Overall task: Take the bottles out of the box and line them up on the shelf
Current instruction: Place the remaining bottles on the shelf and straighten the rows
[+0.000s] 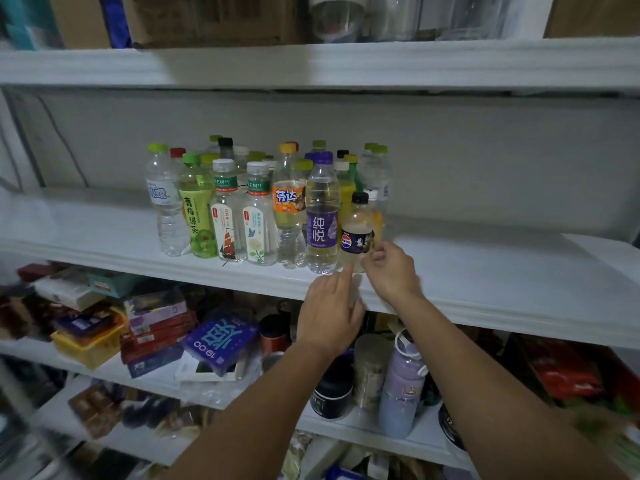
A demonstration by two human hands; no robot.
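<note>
A white middle shelf carries several upright drink bottles bunched at its left and centre. In the front row stand a purple-labelled bottle and, to its right, a small black-capped cola bottle. My left hand is below the shelf's front edge, and its straight index finger reaches up to the small bottle's base. My right hand hovers just right of that bottle with loosely curled fingers, the tips at its label. It grips nothing. No box is in view.
The right half of the middle shelf is bare white board. The shelf below holds stacked cartons, a purple box, a dark jar and a lilac flask. The top shelf holds cardboard boxes and clear containers.
</note>
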